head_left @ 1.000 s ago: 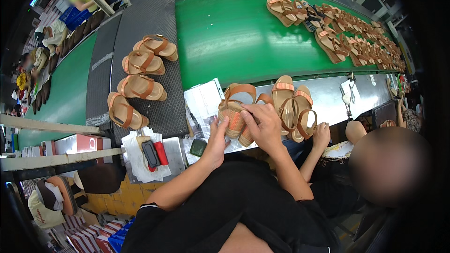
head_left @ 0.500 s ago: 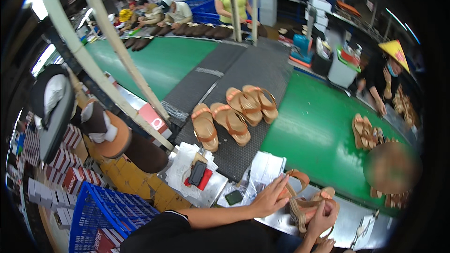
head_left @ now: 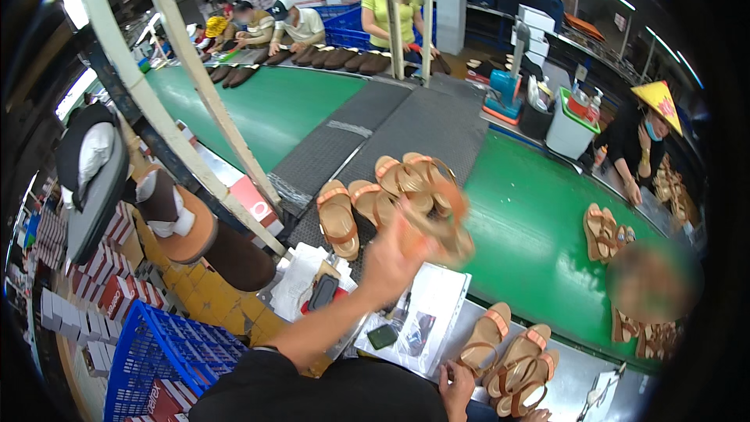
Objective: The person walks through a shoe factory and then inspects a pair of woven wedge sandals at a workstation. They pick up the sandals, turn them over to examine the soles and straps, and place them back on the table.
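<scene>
My left hand (head_left: 392, 256) reaches out over the dark ribbed plate, closed on a tan sandal (head_left: 447, 228), both blurred by motion. Beneath and behind the held sandal lie several more sandals, the leftmost sandal (head_left: 337, 223) in full view and others partly hidden. My right hand (head_left: 458, 391) is low over the metal ledge, fingers curled, at the heel of a sandal (head_left: 486, 337); whether anything is in it is hidden. Two more sandals, an upper one (head_left: 522, 359) and a lower one (head_left: 528, 391), lie beside it. Fingers (head_left: 537, 416) at the bottom edge are of unclear owner.
A green belt (head_left: 523, 211) runs past the ledge, with sandals (head_left: 600, 230) near a seated person (head_left: 637, 156). White papers (head_left: 437, 305) and a dark green item (head_left: 382, 336) lie close to me. Posts (head_left: 129, 86) and a blue crate (head_left: 168, 352) stand left.
My left hand has moved up and away from the ledge, now with a sandal, to the ribbed plate. My right hand has let go of the strap and moved left and down.
</scene>
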